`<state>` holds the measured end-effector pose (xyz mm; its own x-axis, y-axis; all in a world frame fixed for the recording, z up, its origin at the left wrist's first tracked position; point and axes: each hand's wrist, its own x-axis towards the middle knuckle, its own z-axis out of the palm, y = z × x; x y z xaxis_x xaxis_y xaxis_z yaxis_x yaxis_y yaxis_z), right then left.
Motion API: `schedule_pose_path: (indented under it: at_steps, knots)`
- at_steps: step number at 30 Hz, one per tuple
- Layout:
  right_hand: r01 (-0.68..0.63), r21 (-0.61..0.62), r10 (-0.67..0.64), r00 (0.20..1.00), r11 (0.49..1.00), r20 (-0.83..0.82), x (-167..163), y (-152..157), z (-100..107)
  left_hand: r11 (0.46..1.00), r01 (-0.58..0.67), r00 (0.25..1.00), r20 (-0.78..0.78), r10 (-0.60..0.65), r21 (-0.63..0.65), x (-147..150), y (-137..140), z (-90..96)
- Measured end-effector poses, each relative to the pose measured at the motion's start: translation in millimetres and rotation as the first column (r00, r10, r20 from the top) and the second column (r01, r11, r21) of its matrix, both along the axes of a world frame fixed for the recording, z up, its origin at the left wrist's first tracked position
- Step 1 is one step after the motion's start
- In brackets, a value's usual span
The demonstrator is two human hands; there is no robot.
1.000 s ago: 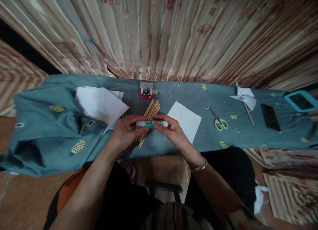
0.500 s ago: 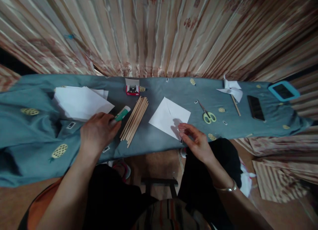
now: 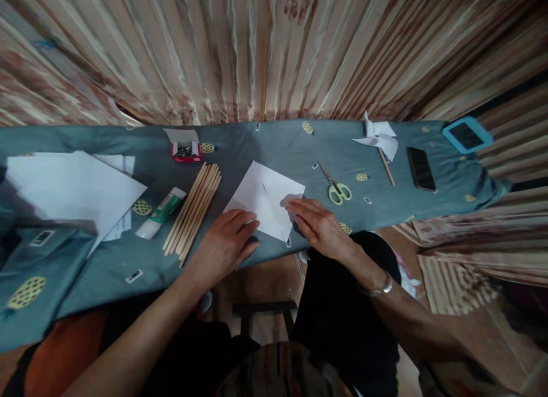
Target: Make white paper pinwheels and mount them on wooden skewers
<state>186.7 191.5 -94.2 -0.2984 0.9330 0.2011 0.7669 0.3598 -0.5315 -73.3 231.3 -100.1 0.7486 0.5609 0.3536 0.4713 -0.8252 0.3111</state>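
A square of white paper (image 3: 266, 200) lies turned cornerwise on the cloth, with a short dark line near its middle. My left hand (image 3: 225, 243) is at its lower left edge, fingertips resting on the paper and thumb apart. On the right edge, the outstretched fingers of my right hand (image 3: 319, 225) touch the sheet; its thumb is mostly hidden. Neither hand grips anything that I can see. A glue stick (image 3: 161, 213), white and green, lies left of a bundle of thin wooden sticks (image 3: 192, 211), close to my left hand.
White sheets (image 3: 64, 185) lie piled at the left. A small red box (image 3: 186, 151) of metal pins stands open behind the sticks. To the right are green-handled scissors (image 3: 338, 192), a paper pinwheel (image 3: 381, 139), a dark phone (image 3: 420, 168) and a blue-framed device (image 3: 467, 135).
My left hand has put the glue stick down left of the wooden sticks and moved right to the paper. My right hand's fingers have come down onto the sheet. The view has shifted right.
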Motion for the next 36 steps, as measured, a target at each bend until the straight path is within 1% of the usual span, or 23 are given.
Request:
schedule_pose_path:
  at_steps: [3,5,8,11,15,19,24,27,32,34,36]
  knots:
    - [-0.058,-0.019,0.059,0.998,0.998,0.029,6,9,-3,1.000,0.018,0.999,-0.027,-0.018,-0.017,12,4,-8.4]
    - [-0.075,-0.034,0.075,0.997,0.997,0.012,10,10,-7,1.000,0.008,1.000,-0.030,-0.008,-0.020,14,7,-11.0]
    - [-0.064,-0.058,0.062,0.998,0.996,-0.034,13,5,-11,0.999,-0.023,0.999,-0.036,0.022,-0.038,16,8,-12.5]
    - [-0.046,-0.074,0.042,0.997,0.996,-0.063,14,2,-13,0.998,-0.026,0.999,-0.036,0.023,-0.062,18,8,-14.3]
    - [-0.049,-0.103,0.038,0.993,0.994,-0.107,14,5,-12,1.000,-0.015,1.000,-0.004,0.015,-0.013,19,8,-17.0]
    - [-0.050,-0.141,0.033,0.992,0.989,-0.120,16,9,-9,0.999,-0.013,1.000,0.021,0.014,-0.033,18,10,-17.1]
    - [-0.076,-0.196,0.049,0.989,0.978,-0.136,17,11,-5,1.000,-0.018,0.998,0.067,0.017,0.016,20,10,-17.6]
    - [-0.029,-0.204,-0.016,0.976,0.979,-0.218,12,13,-8,0.999,-0.028,0.996,0.090,0.029,-0.021,21,11,-18.6]
    - [0.072,-0.243,-0.170,0.896,0.967,-0.410,-6,17,-17,0.994,-0.049,0.992,0.114,0.060,-0.097,21,12,-20.3]
    - [0.102,-0.249,-0.207,0.873,0.963,-0.443,-13,19,-20,0.991,-0.055,0.988,0.133,0.071,-0.120,21,12,-21.7]
    - [0.129,-0.238,-0.226,0.866,0.963,-0.445,-18,20,-22,0.987,-0.074,0.983,0.158,0.097,-0.144,21,10,-23.1]
